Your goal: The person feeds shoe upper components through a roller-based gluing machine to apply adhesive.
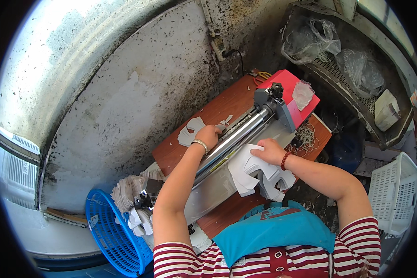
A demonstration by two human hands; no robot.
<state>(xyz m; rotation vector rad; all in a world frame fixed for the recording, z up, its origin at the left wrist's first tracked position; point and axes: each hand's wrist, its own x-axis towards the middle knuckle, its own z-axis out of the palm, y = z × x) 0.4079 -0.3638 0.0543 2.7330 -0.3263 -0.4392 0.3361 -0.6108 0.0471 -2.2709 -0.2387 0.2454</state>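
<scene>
At the far left, low in the scene, a blue plastic basket (107,231) stands on the floor against the stained wall; just right of it a heap of white cut pieces (133,190) lies by the near end of a roller machine (238,136); the machine's long axis runs from that near-left end up to the far right, where a grey end block and a red housing (295,90) close it off.

On the wooden table (217,109), on the far-left side of the rollers, lies a flat white cut piece (190,131); the left hand (208,135) rests just right of it, fingers curled down at the roller's far edge; whether it pinches anything cannot be told, since the knuckles hide the fingertips; a pale bangle sits on that wrist.

Across the rollers, on the near-right side, the right hand (268,151) lies spread and flat on a stack of white shaped sheets (257,173), pressing rather than gripping; a red bead bracelet is on that wrist; the stack lies just beneath and nearer than the hand, its far edge touching the roller line; so the right hand is the nearer one to the stack, the left to the lone piece.

Farther right are rubber bands (306,136) on the table, and a white basket (394,194) at the right edge.
</scene>
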